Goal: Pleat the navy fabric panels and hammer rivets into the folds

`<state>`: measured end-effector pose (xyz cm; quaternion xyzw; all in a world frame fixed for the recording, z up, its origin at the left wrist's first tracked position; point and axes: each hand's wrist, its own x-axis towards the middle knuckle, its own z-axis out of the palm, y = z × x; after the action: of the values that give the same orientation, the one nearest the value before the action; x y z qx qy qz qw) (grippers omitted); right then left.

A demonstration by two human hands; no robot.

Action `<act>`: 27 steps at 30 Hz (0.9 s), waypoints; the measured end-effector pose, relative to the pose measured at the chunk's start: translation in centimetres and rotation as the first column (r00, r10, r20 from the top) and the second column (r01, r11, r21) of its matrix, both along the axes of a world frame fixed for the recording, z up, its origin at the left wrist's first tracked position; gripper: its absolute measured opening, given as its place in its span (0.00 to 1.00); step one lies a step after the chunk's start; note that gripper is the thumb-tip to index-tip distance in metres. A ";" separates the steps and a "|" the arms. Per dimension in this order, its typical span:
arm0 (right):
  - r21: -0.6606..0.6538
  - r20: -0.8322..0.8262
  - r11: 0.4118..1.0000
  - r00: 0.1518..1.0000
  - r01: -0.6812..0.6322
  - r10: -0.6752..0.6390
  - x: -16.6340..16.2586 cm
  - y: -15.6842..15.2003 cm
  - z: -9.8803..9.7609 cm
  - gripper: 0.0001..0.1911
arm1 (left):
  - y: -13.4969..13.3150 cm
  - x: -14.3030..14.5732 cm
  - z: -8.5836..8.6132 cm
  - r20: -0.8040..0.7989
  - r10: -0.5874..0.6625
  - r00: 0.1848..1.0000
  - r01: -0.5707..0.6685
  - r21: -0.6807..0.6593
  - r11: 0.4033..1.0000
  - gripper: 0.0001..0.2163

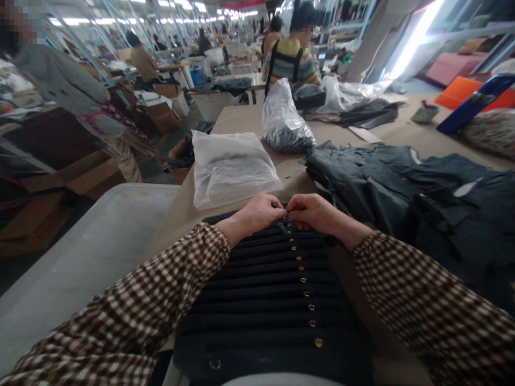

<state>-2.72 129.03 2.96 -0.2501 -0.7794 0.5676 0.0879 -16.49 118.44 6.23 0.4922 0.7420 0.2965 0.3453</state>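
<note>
A stack of dark navy fabric pieces (257, 292) lies before me, overlapped so that their edges form rows. Down its right side runs a line of small gold-coloured metal fittings (303, 280), and a single gold ring (215, 364) shows at the near left. At the far end of that line, my left hand (259, 214) and my right hand (311, 213) meet fingertip to fingertip. Both are closed in a pinch; what lies between the fingers is too small to make out. Just below them a small dark zipper-pull-like piece (283, 229) rests on the stack.
Beyond the stack lies a white plastic bag (237, 171), with a clear bag of dark items (287, 126) behind it. Dark fabric (386, 187) is heaped at right. A pale bin (92, 246) stands at left. A person (72, 86) is at left; another (292, 59) sits ahead.
</note>
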 end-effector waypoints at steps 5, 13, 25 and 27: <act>0.290 0.137 0.957 0.991 -0.030 -0.010 0.2 1.3 -1.4 0.06 | 1.6 -0.2 -0.5 -0.183 -0.064 0.981 0.042 -0.123 0.992 0.06; 0.356 0.182 0.928 0.982 -0.110 0.047 0.7 1.8 -2.9 0.08 | 2.3 0.3 -0.2 -0.198 -0.120 0.973 0.071 -0.240 0.968 0.05; 0.533 0.230 0.829 0.972 -0.169 0.050 0.5 0.9 -2.9 0.11 | 2.4 0.0 -1.7 -0.287 -0.160 0.945 0.106 -0.195 0.975 0.06; 0.536 0.258 0.825 0.965 -0.179 0.041 0.4 0.9 -2.7 0.10 | 2.3 -0.3 -1.9 -0.309 -0.157 0.938 0.099 -0.196 0.976 0.06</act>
<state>-2.37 129.92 0.22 -0.2337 -0.9283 0.2875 0.0305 -16.74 120.76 4.33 0.5485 0.7783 0.1214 0.2804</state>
